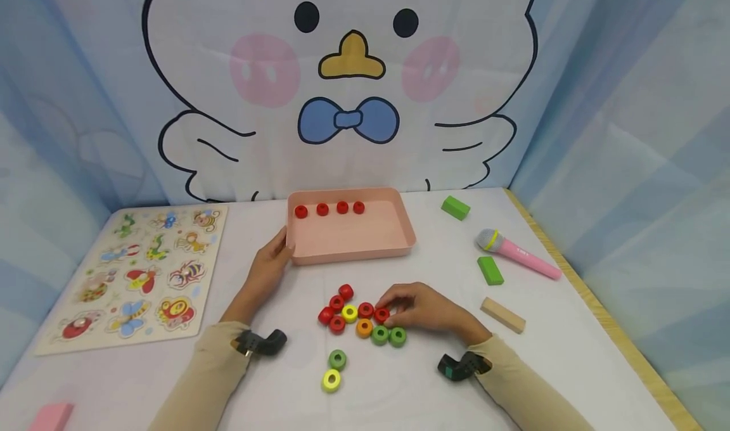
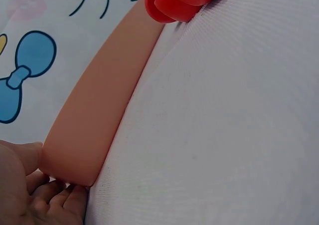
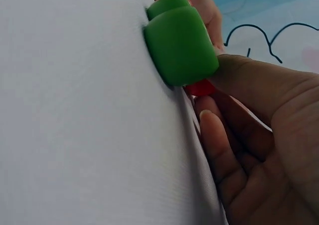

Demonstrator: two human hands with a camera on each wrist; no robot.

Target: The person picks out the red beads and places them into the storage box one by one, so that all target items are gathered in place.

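Note:
My left hand (image 1: 268,263) grips the left side of a pink tray (image 1: 348,255), with the thumb and fingers at its corner in the left wrist view. Inside the tray, several red beads (image 1: 322,210) stand in a row along the back. My right hand (image 1: 424,307) pinches a red bead (image 1: 381,315) at the right side of a loose cluster on the table. That cluster holds red beads, a yellow bead (image 1: 350,313), an orange bead (image 1: 364,328) and two green beads (image 1: 397,337). In the right wrist view, a green bead (image 3: 182,48) partly hides the pinched red one.
Nearer the front lie another green bead (image 1: 338,359) and yellow bead (image 1: 331,380). An insect puzzle board (image 1: 151,228) covers the left side. To the right are green blocks (image 1: 490,270), a pink toy microphone (image 1: 521,255) and a wooden block (image 1: 503,315). A pink block (image 1: 51,417) sits front left.

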